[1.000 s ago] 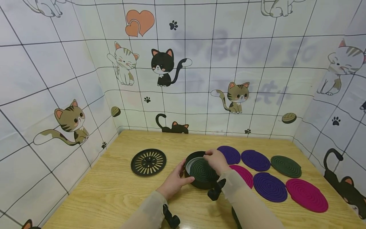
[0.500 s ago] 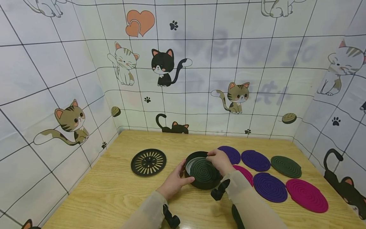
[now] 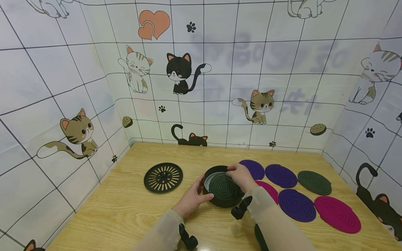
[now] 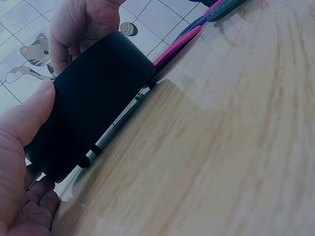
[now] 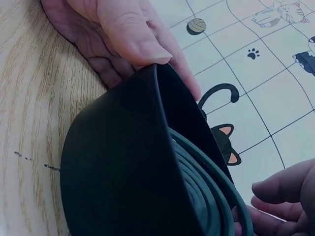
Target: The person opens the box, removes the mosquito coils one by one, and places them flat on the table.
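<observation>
A round black mosquito coil holder (image 3: 223, 203) stands on the table, its top uncovered. A green mosquito coil (image 3: 224, 186) sits inside, a pale strip of the interior showing along its left. My left hand (image 3: 192, 199) grips the holder's left side, thumb at the near rim and fingers round the outer wall. At the far right rim, my right hand (image 3: 242, 177) pinches the coil's edge. In the right wrist view the green coil (image 5: 211, 196) leans at the holder's mouth. Small feet show under the holder (image 4: 93, 108) in the left wrist view.
A black slotted lid (image 3: 163, 177) lies at left. On the right lie a green coil (image 3: 314, 182), a pink coil (image 3: 337, 213) and several purple coils, including one purple coil (image 3: 296, 205). Another dark green piece (image 3: 260, 237) is partly hidden under my right forearm. Cat-print walls enclose the table.
From one second to half a second ago, my right hand and the green coil shifted slightly right. Since then they have barely moved. My left hand and the holder stay put.
</observation>
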Tool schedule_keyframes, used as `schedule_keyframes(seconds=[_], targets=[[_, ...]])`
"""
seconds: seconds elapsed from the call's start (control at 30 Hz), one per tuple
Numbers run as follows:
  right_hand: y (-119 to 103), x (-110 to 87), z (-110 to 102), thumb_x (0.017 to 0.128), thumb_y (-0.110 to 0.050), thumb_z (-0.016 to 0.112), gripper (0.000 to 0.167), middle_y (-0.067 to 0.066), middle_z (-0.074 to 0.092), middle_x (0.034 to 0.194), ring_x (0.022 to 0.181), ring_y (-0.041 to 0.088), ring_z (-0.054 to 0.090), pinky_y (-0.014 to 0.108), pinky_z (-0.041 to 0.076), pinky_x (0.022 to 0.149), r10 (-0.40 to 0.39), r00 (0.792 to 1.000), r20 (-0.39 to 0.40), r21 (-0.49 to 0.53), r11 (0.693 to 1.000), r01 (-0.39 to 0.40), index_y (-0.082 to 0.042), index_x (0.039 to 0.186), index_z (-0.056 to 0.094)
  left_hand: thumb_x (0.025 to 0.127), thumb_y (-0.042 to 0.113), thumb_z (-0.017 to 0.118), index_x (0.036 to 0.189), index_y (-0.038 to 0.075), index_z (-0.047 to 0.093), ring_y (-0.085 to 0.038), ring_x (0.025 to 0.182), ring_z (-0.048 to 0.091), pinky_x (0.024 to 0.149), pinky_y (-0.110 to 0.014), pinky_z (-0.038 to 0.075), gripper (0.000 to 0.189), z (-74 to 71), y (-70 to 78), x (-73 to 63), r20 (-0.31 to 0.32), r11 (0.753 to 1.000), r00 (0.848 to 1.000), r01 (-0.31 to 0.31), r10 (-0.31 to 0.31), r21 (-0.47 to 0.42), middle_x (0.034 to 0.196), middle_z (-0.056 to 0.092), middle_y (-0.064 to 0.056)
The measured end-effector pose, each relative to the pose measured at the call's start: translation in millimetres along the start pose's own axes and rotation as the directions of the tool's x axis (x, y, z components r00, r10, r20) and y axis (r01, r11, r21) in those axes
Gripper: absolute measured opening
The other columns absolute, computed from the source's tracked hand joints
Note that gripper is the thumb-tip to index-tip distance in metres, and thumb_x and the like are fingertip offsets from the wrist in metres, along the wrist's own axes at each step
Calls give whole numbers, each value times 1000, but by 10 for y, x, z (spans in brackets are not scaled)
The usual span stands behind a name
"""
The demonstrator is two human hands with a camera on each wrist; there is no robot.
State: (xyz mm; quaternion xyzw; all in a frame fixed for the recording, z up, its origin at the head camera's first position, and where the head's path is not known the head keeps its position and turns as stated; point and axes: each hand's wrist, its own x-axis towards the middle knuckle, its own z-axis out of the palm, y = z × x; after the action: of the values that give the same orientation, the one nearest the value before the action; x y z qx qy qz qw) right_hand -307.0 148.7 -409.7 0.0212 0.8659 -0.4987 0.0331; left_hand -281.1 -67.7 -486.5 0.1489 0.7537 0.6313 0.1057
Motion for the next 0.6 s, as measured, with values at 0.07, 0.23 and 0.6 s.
schedule_keyframes(seconds=[0.07,0.23,0.6], targets=[[-1,-2,5,94,-8,57,31,20,58,120,109,36,53,51,46,91,-1,1000,1,5,1000,1,4,122,58,86,31,74,155,17,17,-36,141,25,113,-52,23,90,0,-3,2,1,1000,1000,-2,2,-1,155,28,-13],[3,8,16,93,-8,57,32,20,58,120,110,36,53,51,46,92,-6,1000,1,6,1000,6,4,123,57,86,31,74,155,17,17,-36,141,25,113,-52,22,91,-1,-13,6,3,1000,1000,-4,4,-7,155,28,-13],[11,27,-47,92,-3,57,36,19,60,118,112,36,54,54,43,95,-14,998,58,4,1000,14,5,127,54,86,31,74,155,16,18,-35,141,25,114,-49,22,90,-2,-2,6,0,1000,1000,-2,2,-8,154,29,-13]])
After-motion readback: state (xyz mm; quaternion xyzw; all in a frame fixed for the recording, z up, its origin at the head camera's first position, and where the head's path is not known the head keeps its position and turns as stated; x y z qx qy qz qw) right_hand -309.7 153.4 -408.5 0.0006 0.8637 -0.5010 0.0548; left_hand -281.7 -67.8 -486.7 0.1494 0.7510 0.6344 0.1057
